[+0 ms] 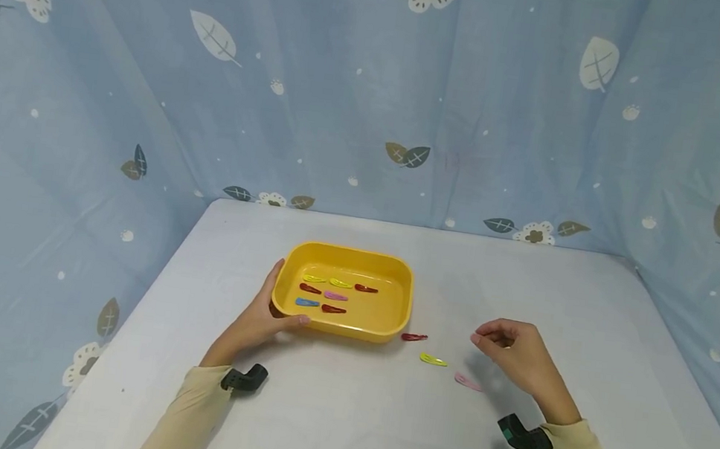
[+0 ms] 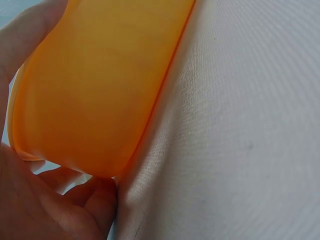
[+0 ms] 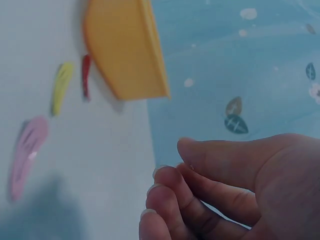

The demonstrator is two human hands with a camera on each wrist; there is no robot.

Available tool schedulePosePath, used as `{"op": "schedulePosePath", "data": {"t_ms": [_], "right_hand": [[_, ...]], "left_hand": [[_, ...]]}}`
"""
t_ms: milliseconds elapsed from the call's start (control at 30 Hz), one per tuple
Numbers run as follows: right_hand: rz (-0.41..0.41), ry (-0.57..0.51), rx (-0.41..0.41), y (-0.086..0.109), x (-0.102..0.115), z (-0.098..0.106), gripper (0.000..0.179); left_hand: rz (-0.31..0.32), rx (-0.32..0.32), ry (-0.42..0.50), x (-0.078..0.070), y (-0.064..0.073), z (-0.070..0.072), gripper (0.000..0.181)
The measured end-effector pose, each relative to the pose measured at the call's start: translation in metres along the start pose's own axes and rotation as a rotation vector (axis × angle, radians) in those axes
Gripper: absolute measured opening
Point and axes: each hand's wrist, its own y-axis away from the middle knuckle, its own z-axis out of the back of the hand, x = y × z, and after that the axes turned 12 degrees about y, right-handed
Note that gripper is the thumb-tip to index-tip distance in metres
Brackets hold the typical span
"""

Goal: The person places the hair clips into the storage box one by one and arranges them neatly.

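My left hand (image 1: pixel 262 323) grips the left end of a yellow plastic tray (image 1: pixel 374 331), thumb along its front side and fingers round the end. In the left wrist view the tray's wall (image 2: pixel 95 100) lies between thumb and fingers. Several snap hair clips lie inside, among them a blue clip (image 1: pixel 307 303) and a pink clip (image 1: pixel 335 296). My right hand (image 1: pixel 517 352) hovers over the table to the right, fingers loosely bent, nothing visible in them. Nearest it is a pink hair clip (image 1: pixel 468 382), then a yellow hair clip (image 1: pixel 433 359) and a red hair clip (image 1: pixel 414 337) beside the tray.
A white cloth covers the table (image 1: pixel 343 417). Behind and along both sides hangs a blue curtain (image 1: pixel 348 103) with leaf and flower prints. A dark wrist camera (image 1: pixel 244 377) sits on the left wrist, another camera (image 1: pixel 524 435) on the right.
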Motion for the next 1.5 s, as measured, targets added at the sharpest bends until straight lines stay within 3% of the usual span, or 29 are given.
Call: {"op": "schedulePosePath", "data": {"t_ms": [567, 900, 1500], "right_hand": [[-0.086, 0.066, 0.06, 0.038, -0.033, -0.023, 0.012], [-0.071, 0.073, 0.086, 0.043, -0.032, -0.029, 0.01], [-0.009, 0.09, 0.053, 0.044, -0.028, -0.035, 0.005]], "left_hand": [[-0.01, 0.0, 0.007, 0.002, -0.001, 0.001, 0.124], [0.0, -0.004, 0.006, 0.001, -0.001, 0.001, 0.125], [-0.008, -0.004, 0.014, 0.002, -0.002, 0.001, 0.126]]}}
